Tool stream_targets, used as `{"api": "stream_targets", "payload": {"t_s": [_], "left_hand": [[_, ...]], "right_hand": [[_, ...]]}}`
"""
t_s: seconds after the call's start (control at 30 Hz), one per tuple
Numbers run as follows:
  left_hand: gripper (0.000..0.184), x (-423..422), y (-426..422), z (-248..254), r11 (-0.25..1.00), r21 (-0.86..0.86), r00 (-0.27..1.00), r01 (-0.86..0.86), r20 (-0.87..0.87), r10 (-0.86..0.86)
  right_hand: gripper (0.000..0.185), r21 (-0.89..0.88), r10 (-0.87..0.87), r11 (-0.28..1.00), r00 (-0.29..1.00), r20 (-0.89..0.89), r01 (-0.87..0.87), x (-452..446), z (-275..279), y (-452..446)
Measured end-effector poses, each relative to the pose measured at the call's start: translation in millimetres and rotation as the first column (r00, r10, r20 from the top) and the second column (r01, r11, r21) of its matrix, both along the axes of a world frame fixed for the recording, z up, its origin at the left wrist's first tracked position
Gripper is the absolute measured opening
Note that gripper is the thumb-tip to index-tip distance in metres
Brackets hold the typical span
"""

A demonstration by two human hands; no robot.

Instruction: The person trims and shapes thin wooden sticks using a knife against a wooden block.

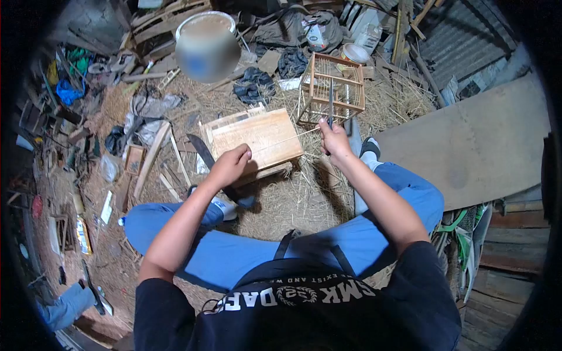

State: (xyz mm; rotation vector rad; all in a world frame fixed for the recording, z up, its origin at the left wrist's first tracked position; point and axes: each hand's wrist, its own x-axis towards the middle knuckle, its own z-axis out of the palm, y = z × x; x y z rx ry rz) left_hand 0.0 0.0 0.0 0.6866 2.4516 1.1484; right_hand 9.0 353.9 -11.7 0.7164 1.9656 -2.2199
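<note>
Pinched in my left hand point(230, 166) is one end of a thin pale stick point(283, 139), which slants over a wooden block point(260, 131). My right hand point(336, 141) is closed around a knife point(331, 102), its narrow blade pointing away from me. The stick's other end meets that hand by the thumb; whether it is gripped or only touches the blade I cannot tell. Just beyond the knife stands a small wooden cage point(310, 88) with thin bars. A broad dark blade point(201, 148) lies at the block's left side, partly hidden by my left forearm.
Straw and shavings cover the ground. A large plywood sheet point(468, 140) lies at the right. At the back are a round bucket point(206, 52), partly blurred, and black plastic bags point(254, 85). Wood offcuts point(152, 158) are scattered left. Another person's leg point(67, 307) shows at lower left.
</note>
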Motion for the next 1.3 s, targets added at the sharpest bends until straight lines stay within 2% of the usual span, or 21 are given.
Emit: {"api": "stream_targets", "payload": {"t_s": [0.07, 0.1, 0.17, 0.2, 0.37, 0.43, 0.5, 0.57, 0.6, 0.83, 0.93, 1.03, 1.07, 1.1, 1.23, 1.3], "left_hand": [[0.027, 5.9, 17.1, -13.6, 0.995, -0.027, 0.994, -0.1, -0.052, 0.098], [0.027, -6.9, -10.7, -22.5, 0.993, -0.034, 0.993, -0.109, -0.047, 0.108], [0.023, -4.3, -5.7, -20.0, 0.982, -0.182, 0.99, -0.054, -0.139, 0.028], [0.021, -8.2, -7.4, -21.1, 0.981, -0.189, 0.986, -0.039, -0.168, 0.007], [0.021, -22.3, -11.7, -66.6, 0.967, -0.229, 0.988, -0.108, -0.131, 0.079], [0.02, -27.4, -8.3, -73.2, 0.956, -0.256, 0.986, -0.144, -0.124, 0.115], [0.019, -26.1, -12.1, -71.4, 0.961, -0.244, 0.977, -0.133, -0.195, 0.086], [0.018, -30.5, -13.7, -69.1, 0.961, -0.252, 0.973, -0.112, -0.225, 0.055], [0.017, -31.1, -14.2, -70.6, 0.961, -0.259, 0.964, -0.097, -0.263, 0.026], [0.012, -18.2, -17.1, -66.0, 0.966, -0.205, 0.945, -0.16, -0.314, 0.09], [0.012, -16.1, -19.4, -72.3, 0.973, -0.132, 0.918, -0.19, -0.375, 0.129], [0.012, -13.4, -19.8, -81.6, 0.975, -0.152, 0.919, -0.165, -0.382, 0.096], [0.011, -12.4, -20.5, -84.9, 0.981, -0.129, 0.904, -0.147, -0.42, 0.081], [0.011, -11.8, -21.4, -87.7, 0.986, -0.107, 0.887, -0.13, -0.457, 0.068], [0.008, -12.0, -26.5, -91.5, 0.985, -0.058, 0.858, -0.162, -0.501, 0.111], [0.005, -10.6, -26.2, -92.7, 0.984, 0.021, 0.84, -0.178, -0.518, 0.163]], "right_hand": [[0.034, 0.145, -0.033, 0.989, 0.997, 0.068, 0.023, 10.1, -23.7, 10.5], [0.034, 0.138, -0.023, 0.99, 0.997, 0.074, 0.012, -2.5, -48.0, -22.0], [0.034, 0.009, -0.142, 0.99, 0.968, 0.205, 0.143, 4.2, -70.3, -27.4], [0.039, 0.005, -0.133, 0.991, 0.964, 0.229, 0.135, 4.6, -78.3, -31.1], [0.045, 0.153, -0.192, 0.977, 0.931, 0.31, 0.151, 30.3, -104.8, -54.7], [0.044, 0.446, -0.417, 0.818, 0.909, 0.025, 0.363, 38.9, -117.7, -75.8], [0.042, 0.437, -0.365, 0.844, 0.93, 0.044, 0.311, 48.3, -131.1, -78.5], [0.037, 0.655, -0.068, 0.748, 0.994, -0.08, 0.104, 58.6, -143.8, -76.2], [0.036, 0.678, -0.046, 0.735, 0.999, 0.022, 0.019, 61.1, -139.3, -77.0], [0.041, 0.774, -0.027, 0.629, 0.993, 0.118, -0.075, 54.1, -127.3, -74.8], [0.041, 0.687, -0.04, 0.725, 0.992, 0.122, -0.055, 43.7, -138.8, -63.9], [0.04, 0.699, -0.083, 0.715, 0.991, 0.102, -0.012, 44.3, -135.1, -70.8], [0.04, 0.767, -0.076, 0.641, 0.995, 0.068, -0.004, 45.8, -129.2, -78.7], [0.04, 0.767, -0.075, 0.641, 0.995, 0.069, -0.005, 48.3, -132.1, -82.8], [0.044, 0.748, -0.013, 0.66, 0.994, 0.107, -0.072, 53.6, -140.8, -85.0], [0.048, 0.673, -0.026, 0.736, 0.991, 0.132, -0.07, 50.7, -139.2, -83.4]]}}
